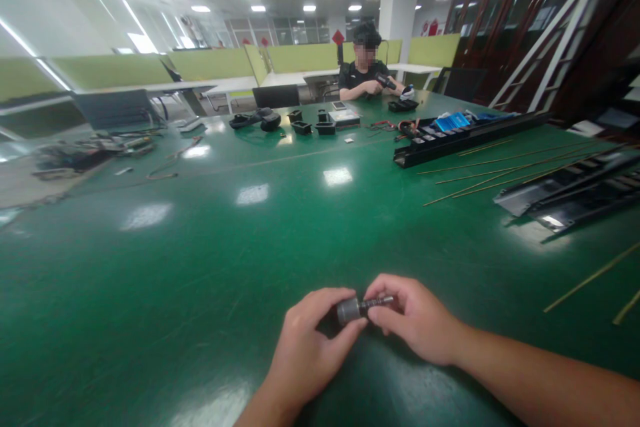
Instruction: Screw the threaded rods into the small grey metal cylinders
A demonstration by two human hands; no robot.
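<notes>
A small cylindrical metal part (pixel 349 311), dark grey with a thinner ridged shaft pointing right, is held just above the green tabletop (pixel 210 280) near its front edge. My left hand (pixel 315 340) grips the wide grey body between thumb and fingers. Around the narrow shaft, my right hand (pixel 413 317) has its thumb and fingers closed, with the bright shaft tip sticking out between them. The two hands are close together, and the palm sides of the fingers are partly hidden.
Black metal channels (pixel 430 143) and thin yellowish rods (pixel 480 180) lie at the right. Small black boxes (pixel 302 127) stand farther back. Across the table a person (pixel 365 70) holds a dark tool. Wires and parts (pixel 135 145) lie at the far left.
</notes>
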